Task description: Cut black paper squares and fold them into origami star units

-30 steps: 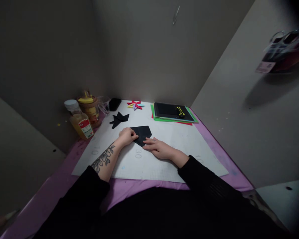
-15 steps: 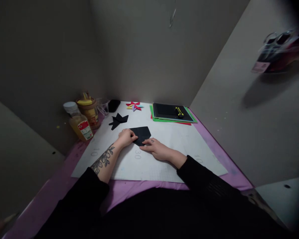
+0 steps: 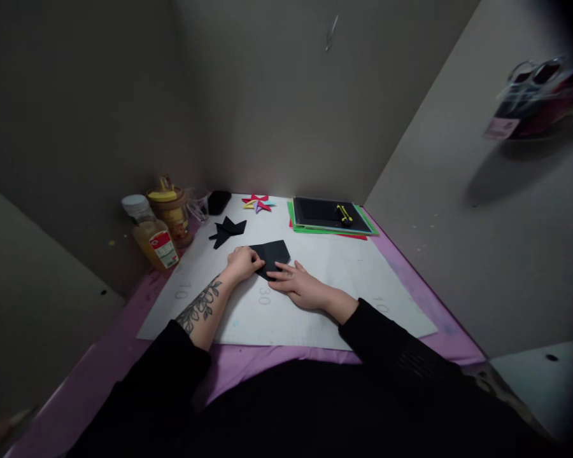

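Note:
A folded piece of black paper (image 3: 273, 253) lies on the white board between my two hands. My left hand (image 3: 242, 262) grips its left edge, with thumb and fingers closed on it. On the paper's lower right part rest the spread fingers of my right hand (image 3: 298, 284). Behind my left hand is a black folded paper shape with several points (image 3: 227, 231). A multicoloured paper star (image 3: 258, 203) lies farther back.
The white board (image 3: 286, 327) covers a pink cloth (image 3: 277, 356). A juice bottle (image 3: 156, 240), a yellow-lidded cup (image 3: 172, 213), a clear cup (image 3: 198, 205) and a dark object (image 3: 218, 202) stand at left. Stacked sheets (image 3: 315, 216) carry a yellow-black tool (image 3: 344, 215).
The fingers of my right hand have spread out over the black paper. The paper's right part has turned slightly, its top edge a little higher. My left hand has stayed in place.

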`<act>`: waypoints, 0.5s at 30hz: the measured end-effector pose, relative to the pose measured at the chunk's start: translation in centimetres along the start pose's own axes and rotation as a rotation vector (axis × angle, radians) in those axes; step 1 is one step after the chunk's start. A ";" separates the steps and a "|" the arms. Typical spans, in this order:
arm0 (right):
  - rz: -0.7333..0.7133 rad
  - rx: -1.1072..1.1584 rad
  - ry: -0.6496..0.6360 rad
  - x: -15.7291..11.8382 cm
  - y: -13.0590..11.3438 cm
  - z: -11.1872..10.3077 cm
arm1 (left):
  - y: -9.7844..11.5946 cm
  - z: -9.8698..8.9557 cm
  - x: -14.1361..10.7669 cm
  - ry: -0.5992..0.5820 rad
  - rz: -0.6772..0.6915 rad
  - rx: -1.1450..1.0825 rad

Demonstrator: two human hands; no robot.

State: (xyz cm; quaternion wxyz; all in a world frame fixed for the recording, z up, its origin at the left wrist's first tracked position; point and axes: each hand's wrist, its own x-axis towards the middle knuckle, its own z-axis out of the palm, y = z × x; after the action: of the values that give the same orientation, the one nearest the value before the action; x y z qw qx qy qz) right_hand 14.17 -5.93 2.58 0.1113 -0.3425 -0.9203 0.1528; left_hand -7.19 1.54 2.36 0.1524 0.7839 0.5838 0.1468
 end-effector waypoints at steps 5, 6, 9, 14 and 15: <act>-0.037 0.062 -0.038 0.0 0.1 0.2 | 0.0 0.1 0.0 0.014 -0.004 0.002; -0.043 0.066 -0.037 0.1 0.1 0.2 | 0.1 0.1 0.0 0.017 -0.007 0.003; -0.050 0.069 -0.034 0.1 0.1 0.2 | 0.1 0.1 0.0 0.020 -0.011 0.005; -0.054 0.066 -0.032 0.1 0.1 0.3 | 0.3 0.0 -0.1 0.020 -0.008 0.020; -0.055 0.068 -0.033 0.1 0.1 0.4 | 0.3 0.0 -0.1 0.020 -0.007 0.026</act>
State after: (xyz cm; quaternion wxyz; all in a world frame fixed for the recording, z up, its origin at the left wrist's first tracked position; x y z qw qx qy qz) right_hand 14.09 -5.87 2.19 0.1120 -0.3106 -0.9253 0.1865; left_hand -6.99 1.33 2.43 0.1368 0.7823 0.5897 0.1467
